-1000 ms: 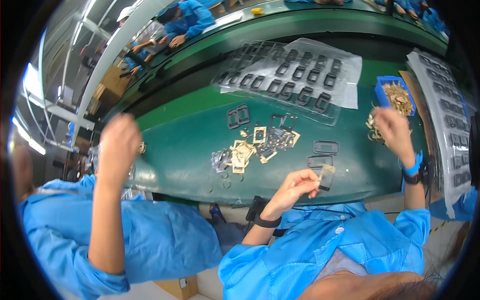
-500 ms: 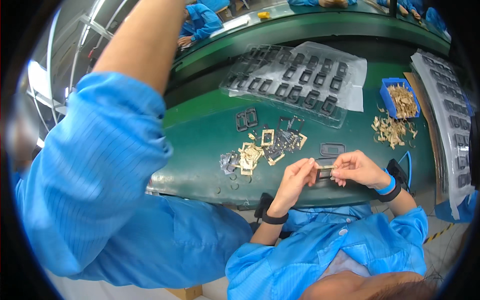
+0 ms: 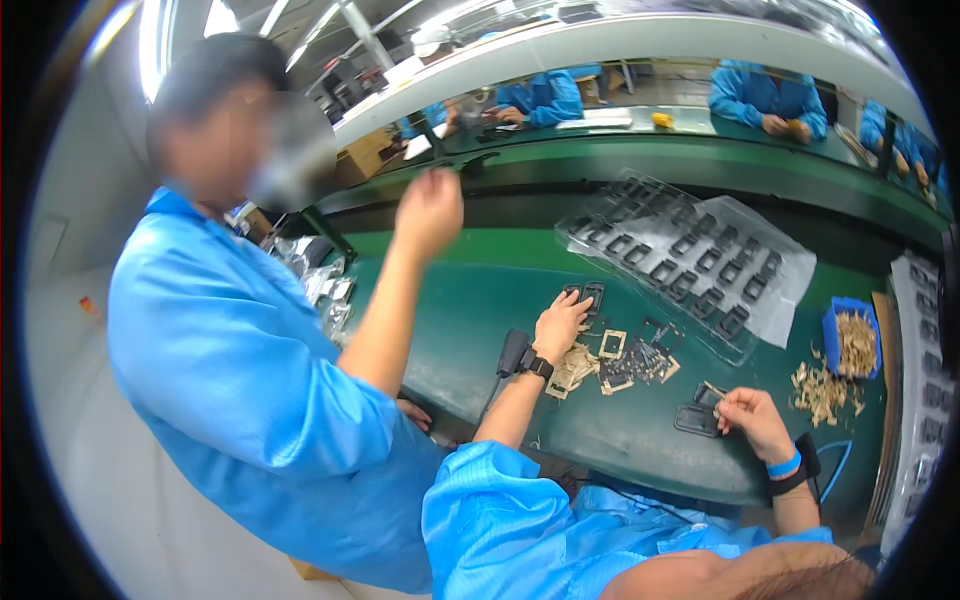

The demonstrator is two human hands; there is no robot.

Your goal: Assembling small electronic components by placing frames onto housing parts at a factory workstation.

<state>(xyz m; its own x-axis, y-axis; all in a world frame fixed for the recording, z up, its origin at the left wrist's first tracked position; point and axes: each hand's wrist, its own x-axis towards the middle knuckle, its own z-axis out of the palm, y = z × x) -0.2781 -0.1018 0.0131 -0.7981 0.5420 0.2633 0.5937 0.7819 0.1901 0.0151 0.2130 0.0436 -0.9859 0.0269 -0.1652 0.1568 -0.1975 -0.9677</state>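
My left hand (image 3: 563,326) reaches over the bench with its fingers apart, and the fingertips touch a pair of black rectangular frames (image 3: 596,291). A thin tan piece (image 3: 714,389) is pinched between the thumb and fingers of my right hand (image 3: 752,420); its exact kind is too small to make out. Just left of that hand, a black rectangular frame (image 3: 694,420) lies on the bench, with another dark part behind it. Near my left wrist lie tan frame-shaped pieces (image 3: 570,374) in a heap, beside small black parts (image 3: 648,364).
A clear tray of black frames (image 3: 690,265) lies toward the back. At right are a blue bin (image 3: 833,340) of tan pieces, a loose tan pile (image 3: 824,394) and another tray (image 3: 918,370). A co-worker (image 3: 250,330) stands at left, an arm raised over the green bench (image 3: 450,340).
My left hand has left the piece held in both hands and moved left and away to the black frames. My right hand keeps a tan piece. The view has shifted; the co-worker's arm has moved back.
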